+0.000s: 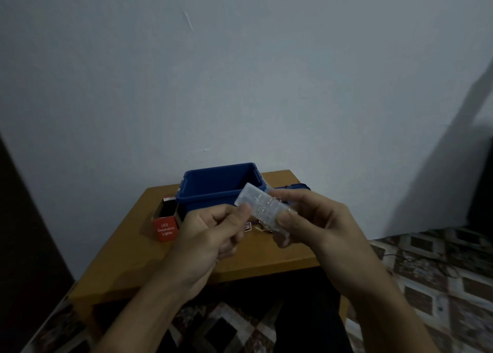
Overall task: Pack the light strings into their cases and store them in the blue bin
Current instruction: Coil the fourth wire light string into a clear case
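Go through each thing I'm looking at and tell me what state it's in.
Blue bin: open, upright on the table.
Red light box: open, flap folded out.
Clear plastic pack: held above the table.
Left hand: pinches the pack's left end.
Right hand: grips the pack.
Light string: loose on the table, mostly hidden.

Head-worn wide-angle view, facing forward-down, close over table (120, 259), wall (240, 72) behind.

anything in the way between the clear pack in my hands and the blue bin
Nothing visible does. The clear pack, held between left hand and right hand, is just in front of the blue bin, whose top is open.
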### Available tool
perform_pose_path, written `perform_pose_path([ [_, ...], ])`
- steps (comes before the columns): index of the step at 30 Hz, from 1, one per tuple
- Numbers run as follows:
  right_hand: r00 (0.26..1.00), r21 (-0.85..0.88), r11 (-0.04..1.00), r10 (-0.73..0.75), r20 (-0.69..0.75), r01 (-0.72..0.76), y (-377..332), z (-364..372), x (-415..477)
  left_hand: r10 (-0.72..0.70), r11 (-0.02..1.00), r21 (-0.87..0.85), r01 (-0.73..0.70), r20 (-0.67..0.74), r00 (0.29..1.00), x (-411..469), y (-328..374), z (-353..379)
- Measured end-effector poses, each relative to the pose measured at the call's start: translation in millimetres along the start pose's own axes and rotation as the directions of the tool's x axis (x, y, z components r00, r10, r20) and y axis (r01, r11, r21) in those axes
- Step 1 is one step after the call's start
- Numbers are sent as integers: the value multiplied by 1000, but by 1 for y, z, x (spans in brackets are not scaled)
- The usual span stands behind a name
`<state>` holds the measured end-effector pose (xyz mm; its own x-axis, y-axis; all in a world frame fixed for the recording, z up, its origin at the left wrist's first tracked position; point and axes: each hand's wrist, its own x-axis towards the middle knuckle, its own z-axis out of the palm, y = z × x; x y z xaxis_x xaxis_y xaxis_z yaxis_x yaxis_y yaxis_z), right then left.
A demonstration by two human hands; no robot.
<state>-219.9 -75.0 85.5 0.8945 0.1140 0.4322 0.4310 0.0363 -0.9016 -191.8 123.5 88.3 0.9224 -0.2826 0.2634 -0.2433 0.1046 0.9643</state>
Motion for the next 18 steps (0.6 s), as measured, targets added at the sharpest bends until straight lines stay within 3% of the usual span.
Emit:
perform_pose_path([
  [10, 994, -160, 985, -39, 103, 56, -6, -7, -2, 140, 914, 378, -145, 41, 989, -4, 21, 6],
  [18, 994, -136, 990, -34, 108, 48, -8, -10, -3, 160, 857, 487, -167, 58, 986, -4, 27, 7],
])
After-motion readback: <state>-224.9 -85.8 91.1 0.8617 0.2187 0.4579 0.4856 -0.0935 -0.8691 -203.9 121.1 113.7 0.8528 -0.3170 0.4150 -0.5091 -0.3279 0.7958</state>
